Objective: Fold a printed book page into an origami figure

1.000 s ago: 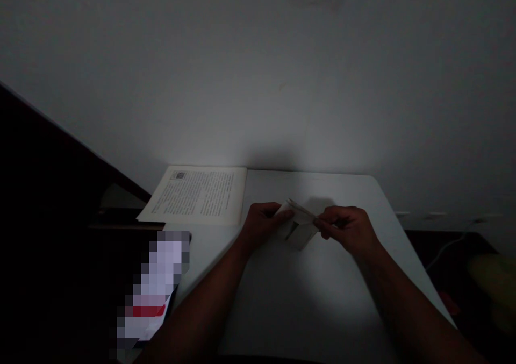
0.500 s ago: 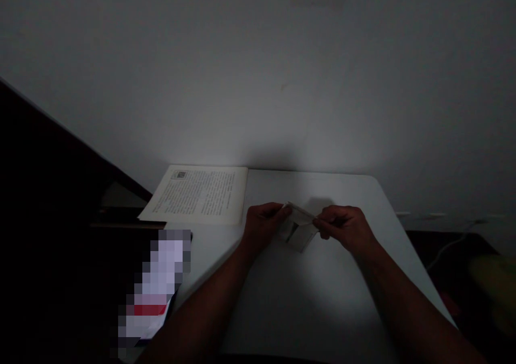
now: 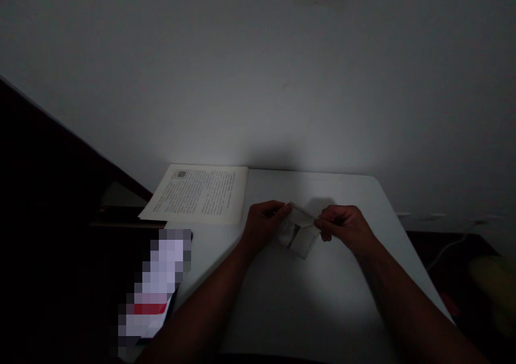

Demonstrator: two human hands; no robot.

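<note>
A small piece of folded paper [image 3: 305, 240], pale with a dark gap or mark near its middle, is held tilted above the white table. My left hand [image 3: 264, 225] pinches its upper left corner between thumb and fingers. On the other side, my right hand [image 3: 345, 227] grips the upper right corner the same way. A flap seems to lie across the top between the two hands. Dim light hides the finer folds, and the left fingers cover part of the left edge.
Printed pages [image 3: 201, 194] lie at the table's back left, against the wall [image 3: 258, 84]. A phone-like device with a blurred-out screen [image 3: 157, 288] rests at the left edge, beside my left forearm. The white table [image 3: 306, 310] has its right edge beyond my right arm; a pale cable [image 3: 453, 245] hangs past it.
The folded paper's lower end has swung slightly down and towards the right, showing more of its face. Both hands keep their pinch with hardly any shift.
</note>
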